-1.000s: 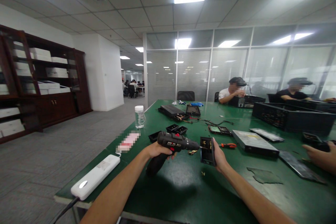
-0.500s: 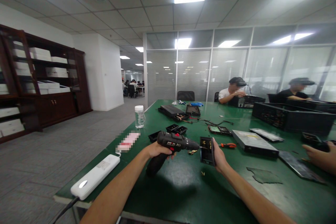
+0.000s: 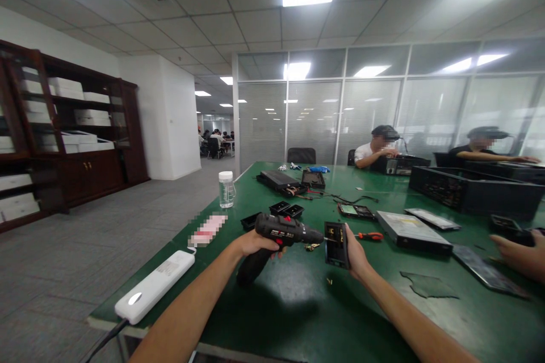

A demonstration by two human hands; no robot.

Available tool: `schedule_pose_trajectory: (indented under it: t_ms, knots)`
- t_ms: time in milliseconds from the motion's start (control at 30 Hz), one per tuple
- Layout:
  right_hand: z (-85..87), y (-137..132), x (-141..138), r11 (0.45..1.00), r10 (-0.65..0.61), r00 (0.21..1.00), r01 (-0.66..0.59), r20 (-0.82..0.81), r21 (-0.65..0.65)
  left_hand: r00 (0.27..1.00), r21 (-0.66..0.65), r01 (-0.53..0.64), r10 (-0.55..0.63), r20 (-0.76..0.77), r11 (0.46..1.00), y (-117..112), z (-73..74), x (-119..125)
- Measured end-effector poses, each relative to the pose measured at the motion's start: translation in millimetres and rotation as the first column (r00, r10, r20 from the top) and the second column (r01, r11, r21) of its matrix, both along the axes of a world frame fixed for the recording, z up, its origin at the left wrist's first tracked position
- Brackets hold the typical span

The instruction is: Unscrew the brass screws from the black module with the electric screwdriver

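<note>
My left hand is wrapped round the grip of a black cordless drill with red details. The drill points right, and its thin bit meets the open side of a small black plastic housing. Brass-coloured pieces show inside that housing. Its right edge is held by my right hand, fingers closed behind it and partly hidden. Below the drill's chuck lie small brass-coloured parts, and one more small brass piece rests nearer to me. Several black plastic housings sit behind the drill.
An orange-handled screwdriver, a silver disc drive and a green circuit board lie right of my hands. A white power strip and clear bottle stand left. Another person's hand holds a black part at right.
My hands, the drill and the housing look almost unmoved. At the far right, a person in black has stretched an arm out over a computer case.
</note>
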State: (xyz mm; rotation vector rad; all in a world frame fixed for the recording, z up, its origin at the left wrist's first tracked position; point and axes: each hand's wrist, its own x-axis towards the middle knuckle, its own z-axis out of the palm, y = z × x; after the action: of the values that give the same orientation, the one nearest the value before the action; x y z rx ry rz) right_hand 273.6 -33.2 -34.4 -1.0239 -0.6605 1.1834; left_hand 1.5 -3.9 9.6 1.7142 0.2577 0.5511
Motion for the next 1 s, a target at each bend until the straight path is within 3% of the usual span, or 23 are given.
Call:
schedule_pose_trajectory:
  t_ms: [1000]
  knots:
    - [1.7,-1.9,-0.5,1.000,0.024,0.999,-0.024,-0.029,-0.004,0.999,-0.004,-0.029,0.029,-0.021,1.000,0.9,-2.6,0.0]
